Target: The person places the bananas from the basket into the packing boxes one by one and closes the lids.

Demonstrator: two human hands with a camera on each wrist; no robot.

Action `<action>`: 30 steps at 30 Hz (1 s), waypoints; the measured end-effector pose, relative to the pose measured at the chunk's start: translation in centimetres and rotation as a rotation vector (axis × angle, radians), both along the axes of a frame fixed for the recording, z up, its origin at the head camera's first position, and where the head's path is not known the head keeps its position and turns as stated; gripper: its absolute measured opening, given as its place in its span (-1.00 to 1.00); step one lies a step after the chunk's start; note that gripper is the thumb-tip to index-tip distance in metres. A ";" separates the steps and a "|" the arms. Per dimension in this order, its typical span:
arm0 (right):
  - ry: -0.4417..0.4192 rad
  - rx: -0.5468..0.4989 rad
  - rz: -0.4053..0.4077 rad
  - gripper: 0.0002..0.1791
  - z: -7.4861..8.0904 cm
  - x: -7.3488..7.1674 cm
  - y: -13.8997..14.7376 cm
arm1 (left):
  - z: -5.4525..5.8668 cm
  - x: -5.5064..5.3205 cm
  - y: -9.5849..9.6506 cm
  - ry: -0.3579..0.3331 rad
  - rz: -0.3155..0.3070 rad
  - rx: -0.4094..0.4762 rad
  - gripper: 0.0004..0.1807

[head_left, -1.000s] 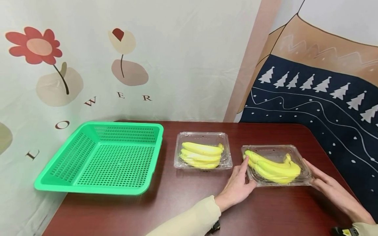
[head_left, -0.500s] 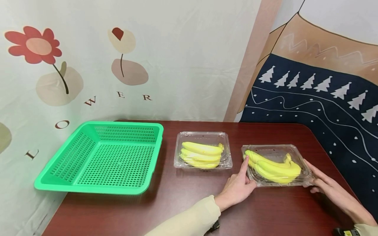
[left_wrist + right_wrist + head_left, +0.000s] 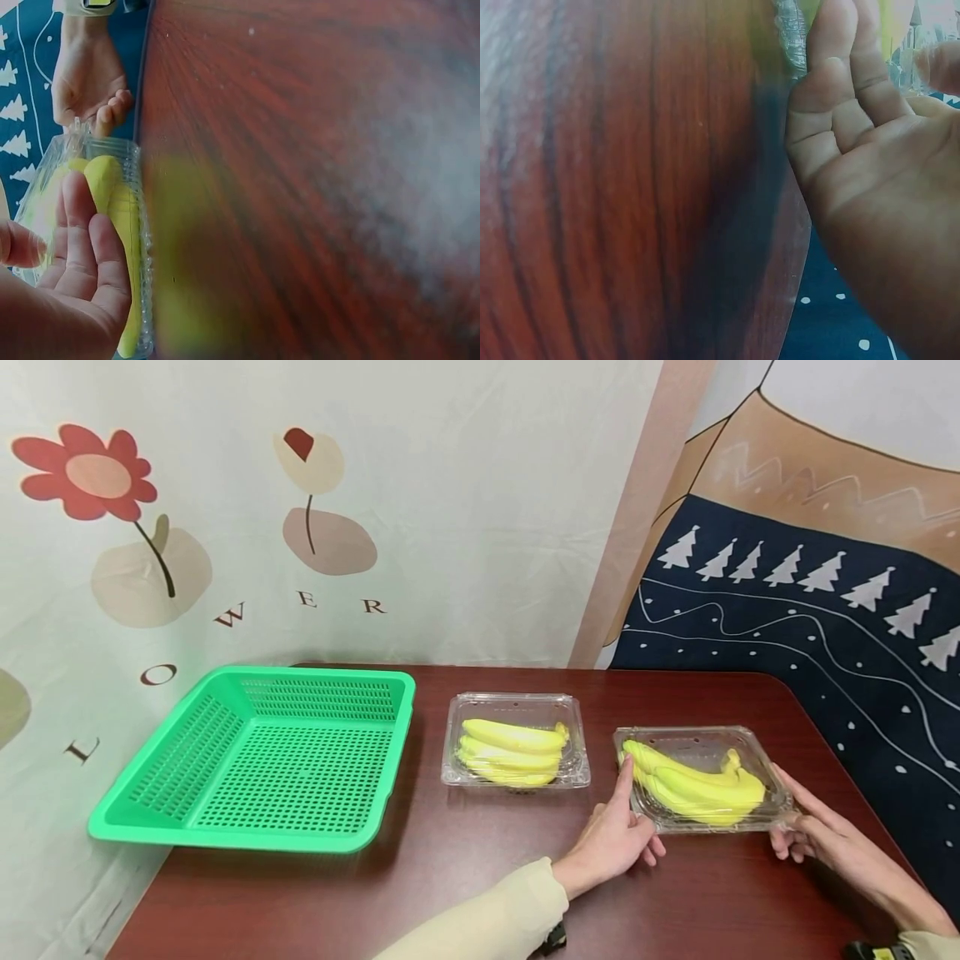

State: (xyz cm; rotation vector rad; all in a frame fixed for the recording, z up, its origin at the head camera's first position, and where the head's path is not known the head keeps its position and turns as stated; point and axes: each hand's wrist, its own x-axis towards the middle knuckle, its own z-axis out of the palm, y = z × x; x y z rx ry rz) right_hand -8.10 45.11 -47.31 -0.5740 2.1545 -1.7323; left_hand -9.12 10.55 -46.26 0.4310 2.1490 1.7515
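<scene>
A clear plastic clamshell box holding yellow bananas lies on the right part of the table. My left hand is at its left side, the index finger pointing straight along the wall and the other fingers loosely bent near the front corner. At the opposite side, my right hand has one finger straight along the wall, with its lower fingers bent below the front right corner. The left wrist view shows the left hand overlapping the box. In the right wrist view the right hand hides most of it.
Left of this box stands a second clear clamshell box of bananas. A green perforated plastic basket is on the left, its front left corner reaching past the edge of the brown table. Printed cloths hang behind the table.
The left hand's lower fingers have come away from the front left corner, and the right hand's lower fingers have dropped below the front right corner. The boxes and the basket stay in place.
</scene>
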 end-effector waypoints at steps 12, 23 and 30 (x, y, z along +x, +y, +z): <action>-0.022 -0.258 0.080 -0.17 -0.2 0.0 -0.2 | -0.1 0.2 0.2 -0.004 0.009 0.046 0.07; 0.069 -0.175 0.047 -0.23 0.1 0.2 -0.4 | 0.2 0.2 0.1 0.017 0.028 0.007 0.08; 0.087 -0.036 -0.085 -0.25 0.3 0.6 -0.7 | -0.1 0.1 0.0 0.046 0.026 -0.015 0.05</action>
